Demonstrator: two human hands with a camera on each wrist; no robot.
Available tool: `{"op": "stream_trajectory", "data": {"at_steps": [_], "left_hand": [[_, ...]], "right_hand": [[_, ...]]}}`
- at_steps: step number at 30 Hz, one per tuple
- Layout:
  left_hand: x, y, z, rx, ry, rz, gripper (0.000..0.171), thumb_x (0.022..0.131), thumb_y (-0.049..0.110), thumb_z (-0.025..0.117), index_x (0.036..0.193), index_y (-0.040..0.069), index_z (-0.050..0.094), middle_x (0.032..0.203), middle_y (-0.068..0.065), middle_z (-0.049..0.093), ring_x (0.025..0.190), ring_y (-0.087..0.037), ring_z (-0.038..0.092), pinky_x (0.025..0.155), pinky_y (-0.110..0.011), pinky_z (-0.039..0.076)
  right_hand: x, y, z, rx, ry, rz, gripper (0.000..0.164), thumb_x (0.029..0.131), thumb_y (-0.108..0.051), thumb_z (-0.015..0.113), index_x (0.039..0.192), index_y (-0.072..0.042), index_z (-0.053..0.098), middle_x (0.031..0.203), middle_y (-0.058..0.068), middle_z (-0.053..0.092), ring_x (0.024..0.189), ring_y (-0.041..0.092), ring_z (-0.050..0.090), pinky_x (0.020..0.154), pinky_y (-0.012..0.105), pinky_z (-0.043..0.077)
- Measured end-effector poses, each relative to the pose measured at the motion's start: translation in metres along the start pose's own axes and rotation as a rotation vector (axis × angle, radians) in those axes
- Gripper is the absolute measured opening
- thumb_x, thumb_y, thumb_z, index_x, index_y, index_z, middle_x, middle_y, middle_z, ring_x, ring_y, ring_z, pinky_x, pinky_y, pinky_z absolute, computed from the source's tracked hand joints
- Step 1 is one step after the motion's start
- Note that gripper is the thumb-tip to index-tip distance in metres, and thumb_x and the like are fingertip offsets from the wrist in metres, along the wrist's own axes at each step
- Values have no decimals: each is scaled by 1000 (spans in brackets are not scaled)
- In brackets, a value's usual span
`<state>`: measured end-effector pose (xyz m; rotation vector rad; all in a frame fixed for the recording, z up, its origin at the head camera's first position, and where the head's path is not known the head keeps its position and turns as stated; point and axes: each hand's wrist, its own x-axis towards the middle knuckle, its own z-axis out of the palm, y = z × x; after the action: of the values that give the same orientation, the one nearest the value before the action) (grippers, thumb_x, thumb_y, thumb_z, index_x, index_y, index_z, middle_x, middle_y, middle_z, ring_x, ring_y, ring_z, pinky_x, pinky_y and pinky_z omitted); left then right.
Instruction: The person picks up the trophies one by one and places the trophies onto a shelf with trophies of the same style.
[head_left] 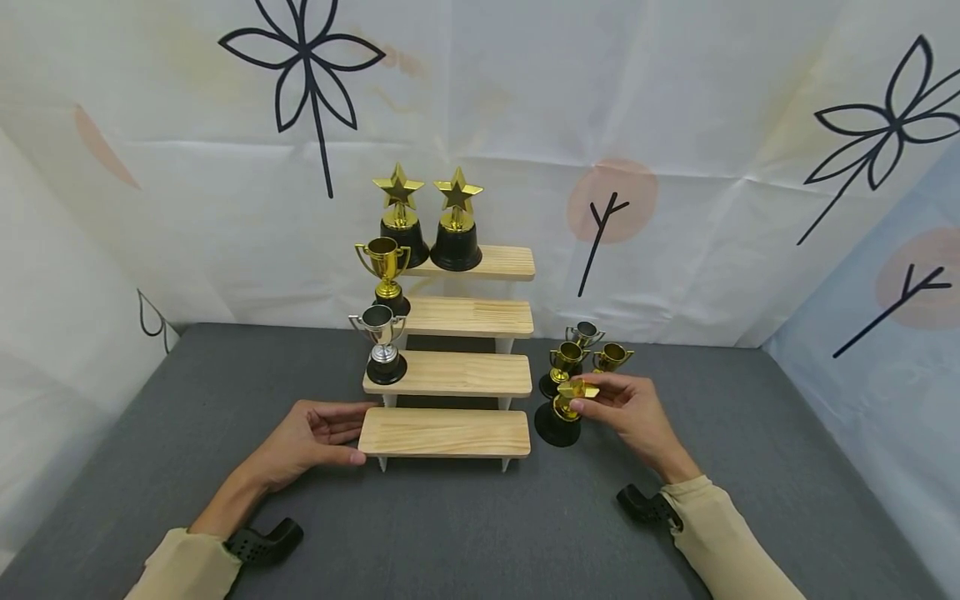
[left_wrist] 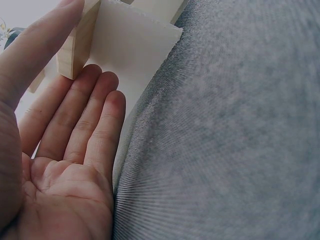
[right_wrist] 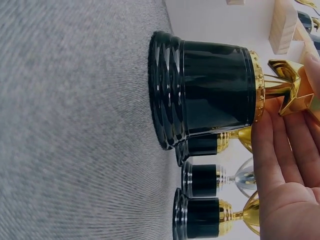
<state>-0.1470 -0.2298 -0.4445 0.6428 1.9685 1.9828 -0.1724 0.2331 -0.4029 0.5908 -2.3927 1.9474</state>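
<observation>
My right hand (head_left: 633,421) pinches the gold star top of a star trophy (head_left: 558,427) between thumb and fingers. This trophy is upright, with its black base (right_wrist: 215,87) at the grey cloth in the right wrist view. Just behind it stand a gold cup trophy (head_left: 564,360), another gold cup trophy (head_left: 613,357) and a silver cup trophy (head_left: 585,333). On the other side, my left hand (head_left: 303,446) is at the left end of the lowest wooden step (head_left: 446,432), its fingers (left_wrist: 102,132) nearly straight and the fingertips right at the wood's corner.
The stepped wooden stand has white side supports (left_wrist: 127,47). Two star trophies, one of them the right star trophy (head_left: 457,225), occupy its top step. Lower down on the left are a gold cup trophy (head_left: 386,267) and a silver cup trophy (head_left: 382,337). A patterned white cloth (head_left: 510,100) hangs behind.
</observation>
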Motion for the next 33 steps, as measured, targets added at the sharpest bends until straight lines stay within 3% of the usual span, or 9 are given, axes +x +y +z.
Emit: {"op": "stream_trajectory", "data": {"at_steps": [14, 23, 33], "left_hand": [[1, 0, -1, -17, -8, -2, 73, 80, -10, 80, 139, -24, 42, 140, -38, 49, 120, -17, 63, 99, -32, 54], [2, -2, -1, -38, -11, 5, 74, 78, -12, 81, 139, -25, 41, 140, -40, 47, 121, -17, 63, 100, -33, 53], [1, -1, 0, -34, -8, 1, 74, 78, -11, 81, 139, -25, 41, 140, -41, 46, 121, -17, 63, 99, -33, 54]], "right_hand": [[-2, -18, -1, -14, 47, -17, 36, 88, 0, 78, 119, 16, 65, 101, 2, 74, 91, 16, 73, 77, 27, 63], [-3, -31, 0, 47, 109, -43, 33, 86, 12, 74, 117, 18, 65, 105, 0, 74, 92, 13, 72, 76, 25, 63], [-6, -46, -4, 40, 149, -43, 37, 86, 10, 75, 120, 19, 63, 106, 2, 73, 94, 13, 72, 77, 25, 63]]}}
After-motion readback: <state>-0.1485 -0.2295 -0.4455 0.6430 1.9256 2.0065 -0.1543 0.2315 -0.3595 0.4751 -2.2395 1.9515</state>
